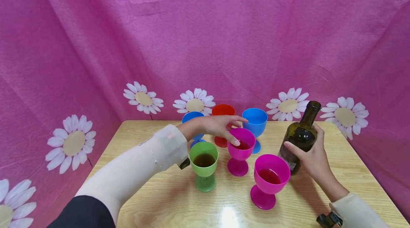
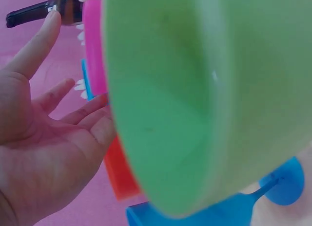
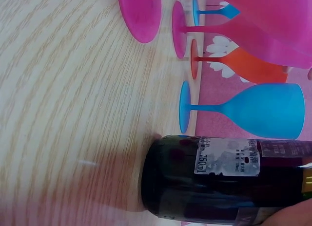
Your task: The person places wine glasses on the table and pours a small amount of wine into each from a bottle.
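My left hand (image 1: 215, 125) reaches over the back pink goblet (image 1: 239, 154), thumb at the near side of its rim and fingers spread across its far side. In the left wrist view the fingers look loosely extended. My right hand (image 1: 315, 158) grips a dark green glass wine bottle (image 1: 299, 137) round its body; the neck leans slightly right. In the right wrist view, the bottle's base is close to the tabletop. Dark red liquid shows in the back pink goblet and in the front pink goblet (image 1: 272, 187). A green goblet (image 1: 205, 173) with dark liquid stands below my left wrist.
Behind stand a red goblet (image 1: 223, 109), a blue goblet (image 1: 255, 125) on the right and another blue goblet (image 1: 192, 115), partly hidden by my left arm. All stand on a light wooden table (image 1: 153, 199). A pink cloth (image 1: 205, 43) with daisies hangs behind and at the sides.
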Motion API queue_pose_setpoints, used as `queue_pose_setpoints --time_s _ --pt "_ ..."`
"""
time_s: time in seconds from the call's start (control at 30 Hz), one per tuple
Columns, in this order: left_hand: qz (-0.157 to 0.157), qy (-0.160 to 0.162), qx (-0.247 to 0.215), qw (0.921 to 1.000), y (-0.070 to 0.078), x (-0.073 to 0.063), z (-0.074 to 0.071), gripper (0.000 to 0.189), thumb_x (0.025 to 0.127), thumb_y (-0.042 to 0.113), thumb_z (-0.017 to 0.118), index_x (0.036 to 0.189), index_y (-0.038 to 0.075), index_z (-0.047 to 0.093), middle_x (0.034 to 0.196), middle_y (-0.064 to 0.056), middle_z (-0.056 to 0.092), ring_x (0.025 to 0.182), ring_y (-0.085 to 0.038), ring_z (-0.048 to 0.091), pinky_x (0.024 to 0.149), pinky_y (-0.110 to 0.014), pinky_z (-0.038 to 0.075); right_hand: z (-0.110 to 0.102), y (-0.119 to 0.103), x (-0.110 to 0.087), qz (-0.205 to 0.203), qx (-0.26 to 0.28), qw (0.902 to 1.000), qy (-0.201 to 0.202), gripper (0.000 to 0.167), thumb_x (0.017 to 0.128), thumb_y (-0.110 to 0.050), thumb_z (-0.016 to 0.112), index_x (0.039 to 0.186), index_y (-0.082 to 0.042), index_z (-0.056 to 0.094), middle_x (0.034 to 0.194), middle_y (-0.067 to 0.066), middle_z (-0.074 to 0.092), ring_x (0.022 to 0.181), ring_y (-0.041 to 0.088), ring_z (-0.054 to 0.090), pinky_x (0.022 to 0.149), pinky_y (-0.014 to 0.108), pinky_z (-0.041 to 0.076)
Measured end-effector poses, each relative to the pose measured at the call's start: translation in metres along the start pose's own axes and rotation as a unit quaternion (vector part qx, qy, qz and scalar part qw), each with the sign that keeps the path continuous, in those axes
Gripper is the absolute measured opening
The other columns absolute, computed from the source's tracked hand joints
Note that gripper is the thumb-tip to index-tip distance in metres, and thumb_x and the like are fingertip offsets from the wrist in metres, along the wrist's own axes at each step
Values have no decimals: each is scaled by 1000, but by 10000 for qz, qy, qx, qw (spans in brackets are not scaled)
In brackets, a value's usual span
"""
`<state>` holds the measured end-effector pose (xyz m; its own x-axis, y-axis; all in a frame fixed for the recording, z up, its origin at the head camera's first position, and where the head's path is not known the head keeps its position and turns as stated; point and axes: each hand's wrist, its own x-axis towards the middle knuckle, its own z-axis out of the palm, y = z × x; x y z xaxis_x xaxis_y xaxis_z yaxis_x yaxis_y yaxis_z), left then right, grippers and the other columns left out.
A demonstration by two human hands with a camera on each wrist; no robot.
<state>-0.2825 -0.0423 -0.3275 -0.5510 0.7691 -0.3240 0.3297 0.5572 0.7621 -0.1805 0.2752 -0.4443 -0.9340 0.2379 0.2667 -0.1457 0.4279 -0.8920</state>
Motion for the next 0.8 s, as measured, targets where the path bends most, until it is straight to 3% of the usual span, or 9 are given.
queue_pose_setpoints --time_s 0.27,0.53,0.67,0.8 --pt "151 381 62 9991 15 0 -13 83 91 24 80 161 18 35 160 -13 42 148 -35 38 104 -44 53 0 -1 0 24 13 10000 -55 99 93 -24 78 160 -29 5 152 21 40 134 39 42 117 57 34" --pt "240 1055 364 9935 26 11 -15 84 90 29 81 160 18 36 161 -11 41 149 -30 37 111 -47 47 -1 1 2 8 39 9999 -139 101 94 -25 78 160 -29 2 154 25 37 136 45 40 112 71 33" --pt "231 1309 419 9902 26 24 -9 92 88 32 83 162 17 31 164 -8 37 152 -29 34 114 -45 45 -2 0 1 23 29 9999 -94 101 93 -25 78 160 -29 3 153 23 39 136 43 41 113 69 34" --pt "194 1492 405 9878 25 36 -4 96 88 34 83 164 18 26 166 -6 33 153 -29 30 115 -45 43 0 0 1 37 -3 10000 -30 100 93 -25 79 160 -29 5 152 21 41 134 40 42 117 58 35"
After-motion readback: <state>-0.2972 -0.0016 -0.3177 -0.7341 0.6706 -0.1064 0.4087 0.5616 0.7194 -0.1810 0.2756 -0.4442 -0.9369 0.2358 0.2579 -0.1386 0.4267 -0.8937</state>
